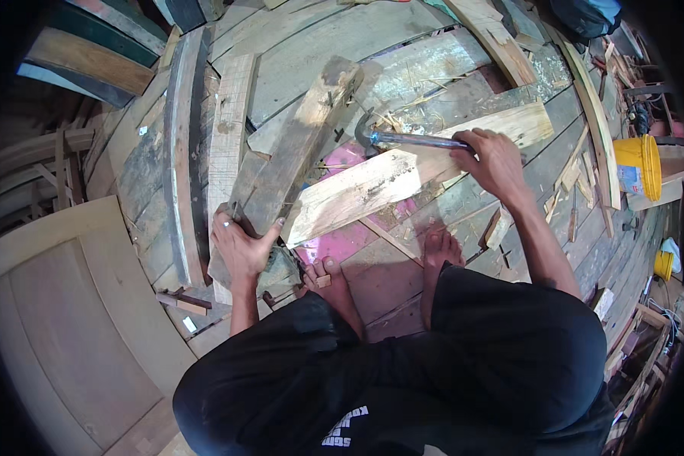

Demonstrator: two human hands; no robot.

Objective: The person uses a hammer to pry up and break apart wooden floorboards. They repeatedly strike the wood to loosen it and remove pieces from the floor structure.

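My right hand [490, 156] is closed round the dark grip end of a hammer [422, 140]. The hammer's shiny shaft lies roughly level, with its curved metal head to the left, beside a weathered wooden beam [304, 137]. At the beam's near end, my left hand [242, 247] grips it, thumb on one side and fingers on the other. Dark metal bits, perhaps nails, stick out of the beam near its far end. A pale, freshly cut wooden plank [357, 190] with a pointed end runs from beside my left thumb to under my right hand.
Long timbers [182, 152] lie left of the beam. A wooden panel [83, 327] is at lower left. Yellow buckets [646, 167] stand at far right among wood scraps. A pink sheet [334, 243] shows under the plank, near my bare feet. Chips litter the plank floor.
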